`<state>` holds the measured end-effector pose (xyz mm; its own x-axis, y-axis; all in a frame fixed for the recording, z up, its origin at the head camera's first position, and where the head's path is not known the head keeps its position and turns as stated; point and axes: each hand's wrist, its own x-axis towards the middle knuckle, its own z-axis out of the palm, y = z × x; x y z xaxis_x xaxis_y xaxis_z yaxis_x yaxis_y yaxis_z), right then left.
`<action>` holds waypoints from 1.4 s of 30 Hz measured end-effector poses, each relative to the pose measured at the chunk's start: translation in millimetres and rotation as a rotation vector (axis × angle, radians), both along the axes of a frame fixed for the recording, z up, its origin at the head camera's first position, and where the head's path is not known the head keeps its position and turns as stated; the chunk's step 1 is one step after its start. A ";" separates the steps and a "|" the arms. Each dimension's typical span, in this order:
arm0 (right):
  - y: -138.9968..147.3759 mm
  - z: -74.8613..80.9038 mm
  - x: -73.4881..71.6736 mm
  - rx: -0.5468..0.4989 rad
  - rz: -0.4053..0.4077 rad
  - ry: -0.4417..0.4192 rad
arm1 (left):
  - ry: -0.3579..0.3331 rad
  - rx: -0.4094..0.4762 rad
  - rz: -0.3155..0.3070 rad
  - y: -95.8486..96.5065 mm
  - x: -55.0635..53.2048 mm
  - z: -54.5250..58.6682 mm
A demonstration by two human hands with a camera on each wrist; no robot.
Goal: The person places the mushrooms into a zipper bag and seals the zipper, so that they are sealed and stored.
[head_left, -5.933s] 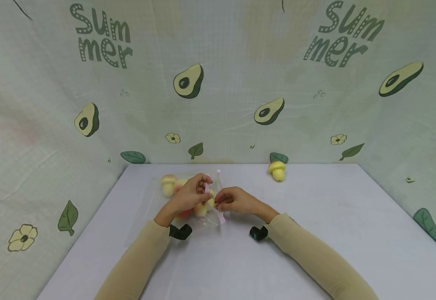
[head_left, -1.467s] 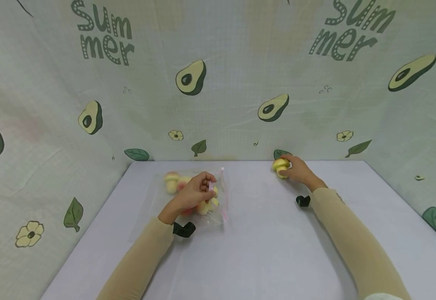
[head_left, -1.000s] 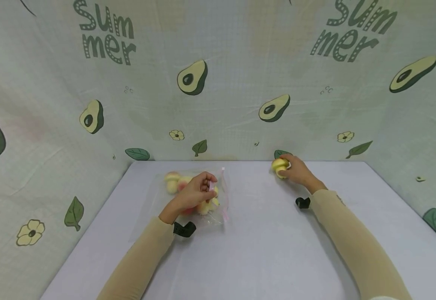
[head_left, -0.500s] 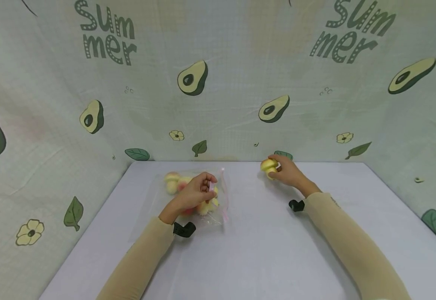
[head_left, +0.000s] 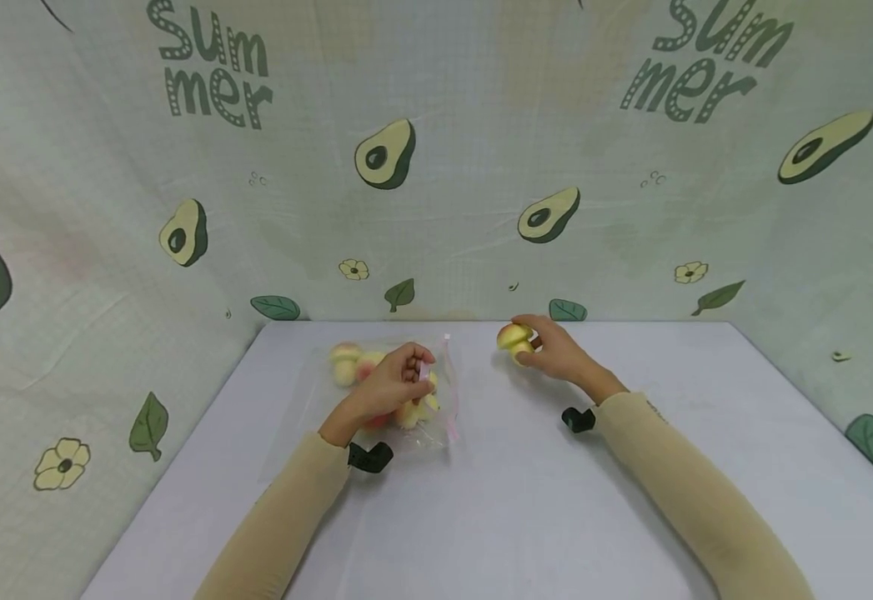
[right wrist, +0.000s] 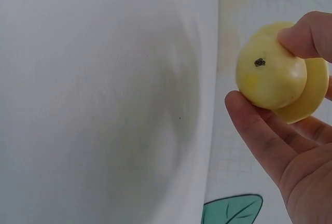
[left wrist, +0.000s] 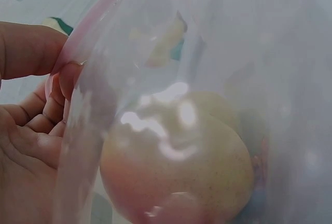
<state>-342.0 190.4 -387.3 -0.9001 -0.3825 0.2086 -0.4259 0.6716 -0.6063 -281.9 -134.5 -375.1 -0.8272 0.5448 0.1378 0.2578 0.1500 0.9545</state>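
Note:
My right hand point(head_left: 559, 354) grips a yellow toy mushroom point(head_left: 513, 335) with an orange-tinged cap, raised over the back of the table. In the right wrist view the thumb lies across the mushroom point(right wrist: 270, 76), with the fingers curled beneath its rounded stem end. To the left, my left hand point(head_left: 385, 387) pinches the pink zip edge of a clear zip bag point(head_left: 452, 429). The left wrist view shows thumb and fingertip on that pink strip point(left wrist: 101, 9). Inside the bag are several yellow and reddish toy pieces, among them a mushroom shape point(head_left: 344, 367); my left hand partly hides them.
A white table point(head_left: 511, 508) lies under both hands. Behind and beside it hangs a pale cloth point(head_left: 451, 150) printed with avocados, leaves and lettering. Dark wrist cameras point(head_left: 579, 419) sit under both wrists.
My right hand left the bag's opening, took the mushroom from the back right of the table, and has carried it leftward. My left hand has kept its pinch on the bag's edge.

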 end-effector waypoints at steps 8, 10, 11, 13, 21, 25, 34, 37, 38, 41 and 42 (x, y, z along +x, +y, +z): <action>-18.6 0.9 9.4 -0.003 0.052 -0.002 | 0.009 -0.009 0.009 -1.5 -0.8 -0.9; -22.5 0.2 10.7 -0.005 0.064 -0.002 | 0.010 -0.014 0.012 -1.8 -1.4 -1.1; -24.2 -0.4 11.6 -0.006 0.068 -0.003 | 0.009 -0.015 0.012 -1.8 -1.7 -1.2; -27.3 -1.8 12.6 -0.007 0.076 -0.004 | 0.004 -0.016 0.012 -1.6 -2.3 -1.2; -39.8 -5.2 18.7 -0.027 0.125 -0.011 | -0.015 -0.017 0.008 -0.7 -0.8 2.0; -45.9 -4.3 23.6 -0.042 0.152 -0.031 | -0.023 -0.032 0.008 -0.9 -0.4 3.9; -55.9 -5.2 29.8 -0.076 0.207 -0.088 | -0.018 -0.019 0.019 -1.5 1.0 3.4; -58.5 -5.1 31.6 -0.080 0.218 -0.105 | -0.012 -0.012 0.022 -1.5 0.6 2.1; -59.3 -5.4 32.0 -0.079 0.219 -0.112 | -0.009 -0.012 0.021 -1.3 0.5 1.9; -61.5 -6.7 33.1 -0.076 0.222 -0.129 | -0.004 -0.016 0.016 -0.9 -0.2 0.9; -62.2 -6.9 33.5 -0.078 0.227 -0.133 | -0.001 -0.017 0.014 -0.8 -0.1 0.9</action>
<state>-308.5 128.1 -394.3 -0.8144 -0.5653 0.1316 -0.4738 0.5166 -0.7132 -282.0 -135.2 -374.2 -0.8348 0.5355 0.1276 0.2546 0.1700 0.9520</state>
